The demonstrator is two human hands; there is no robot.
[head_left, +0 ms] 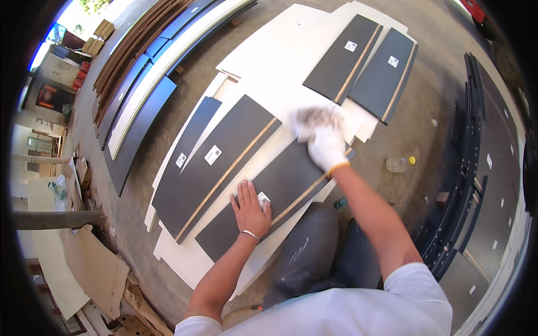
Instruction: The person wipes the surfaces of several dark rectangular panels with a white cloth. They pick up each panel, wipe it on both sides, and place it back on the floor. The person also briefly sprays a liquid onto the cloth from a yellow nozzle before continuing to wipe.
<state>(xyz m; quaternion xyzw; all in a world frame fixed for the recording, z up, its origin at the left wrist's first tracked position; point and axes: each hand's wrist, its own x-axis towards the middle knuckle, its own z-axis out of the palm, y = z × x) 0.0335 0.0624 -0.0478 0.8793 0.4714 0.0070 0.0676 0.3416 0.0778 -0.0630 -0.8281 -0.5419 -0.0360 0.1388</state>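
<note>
My left hand (250, 213), bare and with a metal bangle at the wrist, lies flat on a dark grey panel (288, 173). Its fingers are stretched out beside a small white label (263, 198) on that panel. A light strip runs along the panel's near edge. At the panel's far end my right hand (327, 149), in a white glove, is closed on a crumpled whitish-grey rag (315, 119). Motion blurs the rag, and the glove hides the grip. Another labelled dark panel (224, 162) lies just left, both on white boards (263, 61).
Two more dark panels (343, 59) lie at the far right of the white boards. Stacked boards (148, 106) stand on the floor at left. A clear bottle with a yellow cap (398, 164) is to the right, before dark metal pieces (468, 162). Cardboard (92, 269) sits at lower left.
</note>
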